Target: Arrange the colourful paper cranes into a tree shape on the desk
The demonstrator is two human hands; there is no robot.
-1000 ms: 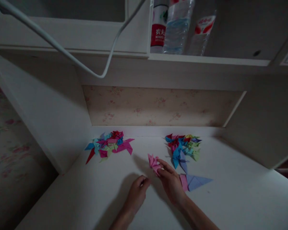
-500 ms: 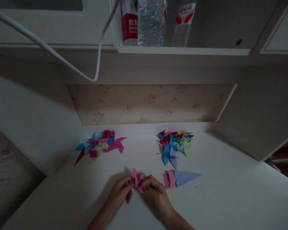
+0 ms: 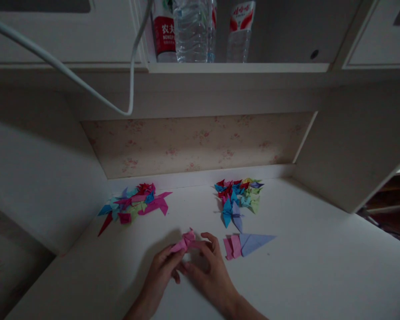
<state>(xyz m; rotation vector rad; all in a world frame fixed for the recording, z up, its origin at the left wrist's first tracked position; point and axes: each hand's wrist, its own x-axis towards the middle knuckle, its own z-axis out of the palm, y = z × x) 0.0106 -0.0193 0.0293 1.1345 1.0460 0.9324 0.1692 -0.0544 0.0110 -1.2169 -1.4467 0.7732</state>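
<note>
A pink origami crane (image 3: pixel 183 242), partly covered by fingers, is held above the white tabletop. My left hand (image 3: pixel 160 269) pinches its lower left side between thumb and fingers. At its right side, my right hand (image 3: pixel 211 271) has its fingers curved and apart from the thumb, with the index fingertip against the paper. Just right of that hand lie pink folded paper pieces (image 3: pixel 232 247) beside a pale purple folded paper (image 3: pixel 256 243) that tapers to a point.
A pile of colourful origami (image 3: pixel 133 204) lies at the back left of the white tabletop (image 3: pixel 306 271), another pile of paper cranes (image 3: pixel 238 198) at the back right. Overhead, a shelf (image 3: pixel 240 67) holds plastic bottles (image 3: pixel 191 33). A white cable (image 3: pixel 83 86) hangs down at the upper left.
The pink crane came left from my right hand to between both hands, where my left hand took hold of it. It has since turned, and my right fingers have spread. The view shifted rightward.
</note>
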